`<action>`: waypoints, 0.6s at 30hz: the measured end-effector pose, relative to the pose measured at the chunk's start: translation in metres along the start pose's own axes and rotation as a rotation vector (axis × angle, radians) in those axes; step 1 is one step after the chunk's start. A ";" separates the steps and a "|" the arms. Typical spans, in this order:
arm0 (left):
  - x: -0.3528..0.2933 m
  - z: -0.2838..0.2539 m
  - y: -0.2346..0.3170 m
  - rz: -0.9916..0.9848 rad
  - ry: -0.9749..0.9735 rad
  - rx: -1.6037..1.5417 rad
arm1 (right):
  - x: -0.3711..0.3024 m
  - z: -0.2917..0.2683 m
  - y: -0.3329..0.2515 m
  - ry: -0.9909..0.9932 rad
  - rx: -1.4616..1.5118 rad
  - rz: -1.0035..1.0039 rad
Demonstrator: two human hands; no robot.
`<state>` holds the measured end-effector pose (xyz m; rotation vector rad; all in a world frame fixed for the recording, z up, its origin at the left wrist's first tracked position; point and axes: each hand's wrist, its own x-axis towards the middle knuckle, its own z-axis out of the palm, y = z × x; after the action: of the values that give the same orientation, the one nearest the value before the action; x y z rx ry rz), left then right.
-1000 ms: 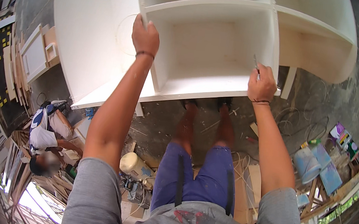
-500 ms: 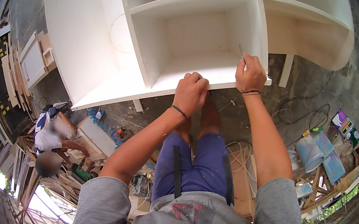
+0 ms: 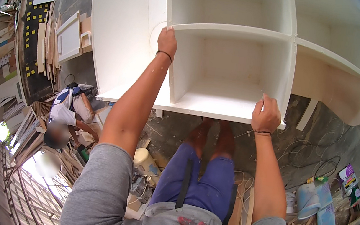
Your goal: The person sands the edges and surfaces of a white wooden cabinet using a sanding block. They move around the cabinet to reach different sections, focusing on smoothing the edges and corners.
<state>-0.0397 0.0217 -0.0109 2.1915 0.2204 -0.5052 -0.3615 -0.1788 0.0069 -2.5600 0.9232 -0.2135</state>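
A large white shelf unit (image 3: 223,116) with several open compartments stands before me. My left hand (image 3: 167,44) reaches forward, its fingers closed at the front edge of the upright divider (image 3: 174,84) left of the middle compartment. My right hand (image 3: 267,116) is a fist near the lower right corner of that compartment, just over the bottom front edge. A thin, pale grey tool (image 3: 263,95) sticks up from its fingers; its kind is too small to make out.
At left a person (image 3: 67,113) bends over among wood scraps. Timber strips and a white panel (image 3: 69,38) lie behind. A bucket (image 3: 307,199), loose cables (image 3: 319,166) and cans are on the right. A cream container (image 3: 145,163) stands by my legs.
My left hand has gone from the bottom front edge forward and left to the upright divider. My right hand keeps the thin tool near the lower right corner. My view has shifted.
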 end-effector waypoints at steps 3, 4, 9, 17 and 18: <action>0.042 0.009 0.016 0.039 0.082 -0.086 | 0.002 -0.003 -0.001 -0.010 0.006 -0.019; 0.045 0.011 0.026 0.050 0.093 -0.142 | 0.002 -0.004 -0.001 -0.016 0.010 -0.013; 0.026 0.015 -0.004 0.195 0.251 0.043 | 0.004 -0.003 -0.001 -0.052 -0.008 -0.016; 0.020 0.013 0.013 0.083 0.240 -0.115 | 0.004 -0.007 -0.004 -0.103 -0.002 -0.008; 0.044 0.015 0.016 0.123 0.250 -0.122 | 0.005 -0.007 -0.004 -0.104 0.002 -0.010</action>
<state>0.0005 -0.0008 -0.0271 2.1297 0.2417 -0.1442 -0.3567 -0.1813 0.0150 -2.5479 0.8708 -0.0830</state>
